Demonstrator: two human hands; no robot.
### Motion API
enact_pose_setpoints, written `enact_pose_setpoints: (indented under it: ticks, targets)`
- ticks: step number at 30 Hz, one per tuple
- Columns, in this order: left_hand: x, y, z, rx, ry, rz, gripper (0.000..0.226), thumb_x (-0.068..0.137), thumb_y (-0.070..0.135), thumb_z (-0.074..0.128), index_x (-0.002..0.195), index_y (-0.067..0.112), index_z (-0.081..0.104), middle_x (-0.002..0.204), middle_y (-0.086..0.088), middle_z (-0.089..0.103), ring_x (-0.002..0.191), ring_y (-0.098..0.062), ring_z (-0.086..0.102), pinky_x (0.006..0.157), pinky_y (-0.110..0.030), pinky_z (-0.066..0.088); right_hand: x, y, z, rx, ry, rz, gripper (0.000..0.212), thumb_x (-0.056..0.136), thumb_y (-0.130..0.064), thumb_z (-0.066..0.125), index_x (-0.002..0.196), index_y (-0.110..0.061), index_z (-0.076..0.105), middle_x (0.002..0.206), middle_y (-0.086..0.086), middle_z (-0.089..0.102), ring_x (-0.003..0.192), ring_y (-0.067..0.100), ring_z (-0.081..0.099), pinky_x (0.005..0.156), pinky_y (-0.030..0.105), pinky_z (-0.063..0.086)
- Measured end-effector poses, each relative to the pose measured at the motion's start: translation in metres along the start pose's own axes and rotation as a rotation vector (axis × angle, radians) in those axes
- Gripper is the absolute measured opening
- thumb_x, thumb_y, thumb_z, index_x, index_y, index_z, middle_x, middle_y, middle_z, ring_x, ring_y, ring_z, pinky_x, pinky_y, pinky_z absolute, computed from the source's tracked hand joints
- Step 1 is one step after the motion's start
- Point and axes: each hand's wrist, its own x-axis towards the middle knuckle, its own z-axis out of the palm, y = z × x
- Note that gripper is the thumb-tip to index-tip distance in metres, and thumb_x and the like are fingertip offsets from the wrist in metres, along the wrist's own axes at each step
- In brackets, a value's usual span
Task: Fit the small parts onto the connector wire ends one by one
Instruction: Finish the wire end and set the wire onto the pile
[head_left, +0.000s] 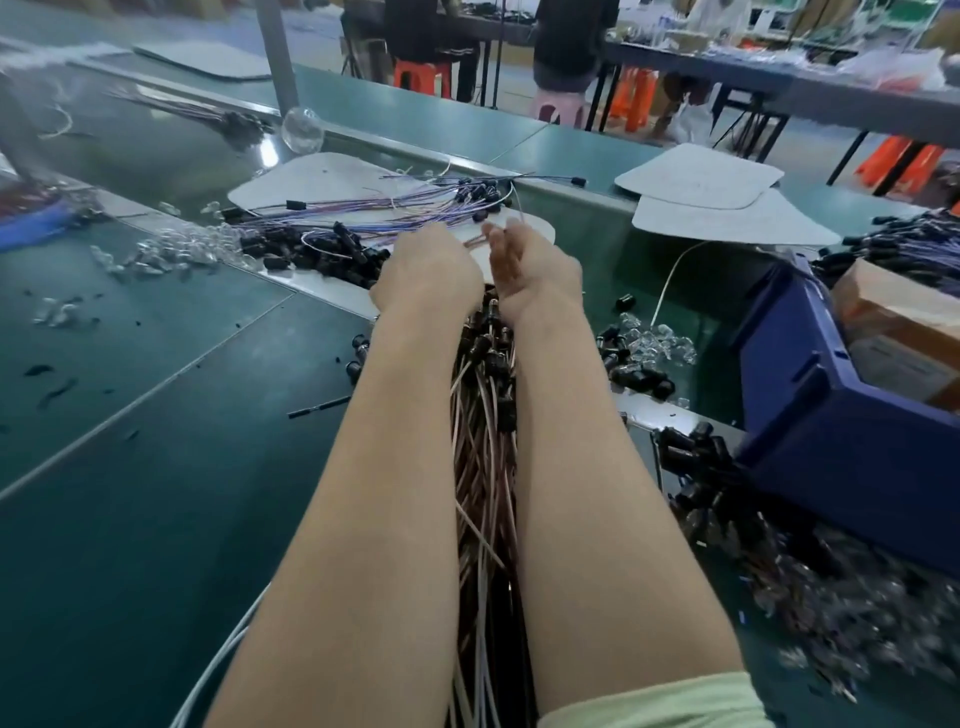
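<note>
Both pinching one thin pink wire (475, 240): left hand (428, 270), right hand (535, 265). Black cylindrical caps (322, 254) heaped leftward, blue plastic bin (810, 405) rightward.

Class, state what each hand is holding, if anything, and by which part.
A thin wire runs between both hands: the left hand curls round it, the right hand pinches it at the fingertips. Which end, and whether anything is fitted, cannot be told.
</note>
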Motion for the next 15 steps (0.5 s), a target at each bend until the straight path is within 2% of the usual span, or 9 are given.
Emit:
enact_pose_setpoints:
  ticks: [1, 3, 4, 6, 10, 12, 15]
  targets:
    - [0.001, 0.003, -0.005, -0.037, 0.009, 0.035, 0.027, 0.097, 0.015, 0.044, 0.12, 0.012, 0.059, 0.123, -0.013, 0.06, 0.113, -0.031, 0.055, 0.089, -0.037, 0.042, -0.007, -0.004, 0.002, 0.121, -0.038, 0.013, 0.01, 0.091, -0.002, 0.059, 0.089, 0.008, 0.059, 0.054, 0.012, 0.061, 0.033, 0.007, 0.054, 0.035, 0.014, 0.045]
    - [0.001, 0.007, -0.016, -0.097, 0.015, 0.091, 0.026, 0.098, 0.013, 0.043, 0.115, 0.013, 0.061, 0.117, -0.013, 0.064, 0.108, -0.031, 0.059, 0.089, -0.036, 0.048, -0.017, -0.009, 0.004, 0.248, -0.088, 0.047, 0.021, 0.091, -0.008, 0.06, 0.108, 0.005, 0.058, 0.063, 0.015, 0.062, 0.037, 0.01, 0.058, 0.039, 0.016, 0.049]
    - [0.002, 0.009, -0.021, -0.107, 0.02, 0.111, 0.025, 0.098, 0.013, 0.043, 0.113, 0.013, 0.062, 0.116, -0.013, 0.064, 0.106, -0.03, 0.06, 0.087, -0.035, 0.048, -0.02, -0.01, 0.004, 0.289, -0.109, 0.061, 0.019, 0.092, -0.008, 0.059, 0.107, 0.005, 0.057, 0.067, 0.016, 0.062, 0.038, 0.011, 0.059, 0.04, 0.017, 0.05]
    - [0.0, 0.011, -0.029, -0.087, 0.038, 0.14, 0.025, 0.098, 0.013, 0.043, 0.112, 0.013, 0.064, 0.116, -0.013, 0.063, 0.107, -0.03, 0.059, 0.084, -0.032, 0.045, -0.025, -0.014, 0.004, 0.356, -0.107, 0.103, 0.009, 0.094, -0.006, 0.056, 0.092, 0.003, 0.056, 0.065, 0.018, 0.062, 0.038, 0.014, 0.06, 0.039, 0.018, 0.049]
    - [-0.003, 0.016, -0.033, 0.002, 0.007, 0.195, 0.031, 0.098, 0.011, 0.038, 0.121, 0.014, 0.059, 0.122, -0.011, 0.06, 0.115, -0.031, 0.052, 0.096, -0.04, 0.043, -0.025, -0.013, 0.003, 0.411, -0.081, 0.19, 0.021, 0.097, -0.003, 0.048, 0.079, 0.004, 0.056, 0.05, 0.015, 0.061, 0.034, 0.015, 0.057, 0.03, 0.018, 0.041]
    - [0.0, 0.018, -0.035, 0.079, 0.05, 0.184, 0.033, 0.097, 0.014, 0.037, 0.122, 0.022, 0.057, 0.126, -0.006, 0.056, 0.122, -0.03, 0.043, 0.099, -0.042, 0.033, -0.026, -0.013, 0.004, 0.332, -0.088, 0.16, 0.022, 0.097, -0.004, 0.05, 0.077, 0.003, 0.056, 0.055, 0.013, 0.062, 0.039, 0.013, 0.058, 0.036, 0.017, 0.047]
    - [0.009, 0.024, -0.033, 0.126, 0.253, 0.1, 0.036, 0.094, 0.009, 0.042, 0.118, 0.028, 0.061, 0.138, -0.006, 0.044, 0.133, -0.032, 0.026, 0.107, -0.05, 0.021, -0.016, -0.018, 0.017, 0.075, -0.037, 0.012, 0.018, 0.092, -0.007, 0.059, 0.075, -0.003, 0.054, 0.061, 0.005, 0.053, 0.048, 0.009, 0.048, 0.04, 0.014, 0.044]
